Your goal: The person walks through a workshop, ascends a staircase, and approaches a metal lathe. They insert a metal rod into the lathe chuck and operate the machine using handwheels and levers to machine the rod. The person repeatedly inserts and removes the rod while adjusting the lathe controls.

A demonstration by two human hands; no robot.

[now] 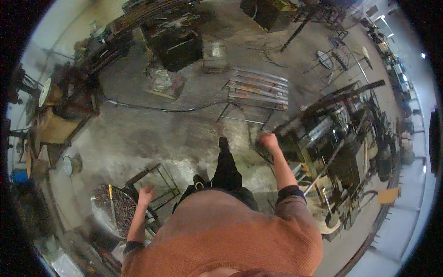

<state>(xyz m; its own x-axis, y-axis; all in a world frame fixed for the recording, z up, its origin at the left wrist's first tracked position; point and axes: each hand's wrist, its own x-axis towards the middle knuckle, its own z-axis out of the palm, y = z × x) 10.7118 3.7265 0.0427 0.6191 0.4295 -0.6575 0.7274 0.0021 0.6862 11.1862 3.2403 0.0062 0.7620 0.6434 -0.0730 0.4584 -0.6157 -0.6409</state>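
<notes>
My left hand (pixel 147 194) hangs at my left side, its fingers curled in with nothing seen in them. Beside it is a round pan (pixel 99 203) full of small dark pieces, with a long yellowish-handled tool (pixel 112 203) lying across. A dark metal frame stand (pixel 167 184) stands just right of that hand. My right hand (pixel 268 140) is held out in front, closed in a loose fist, apparently bare. It is nearest to the left edge of a cluttered dark workbench (pixel 295 141); whether it touches the bench cannot be told. One of my legs is stretched forward over the concrete floor.
A low slatted metal rack (pixel 258 90) stands ahead, with a dark hose (pixel 170 110) running along the floor to it. Farther off are a dark boxy machine (pixel 177 44) and a stool (pixel 324 59). A metal bucket (pixel 71 165) stands at the left.
</notes>
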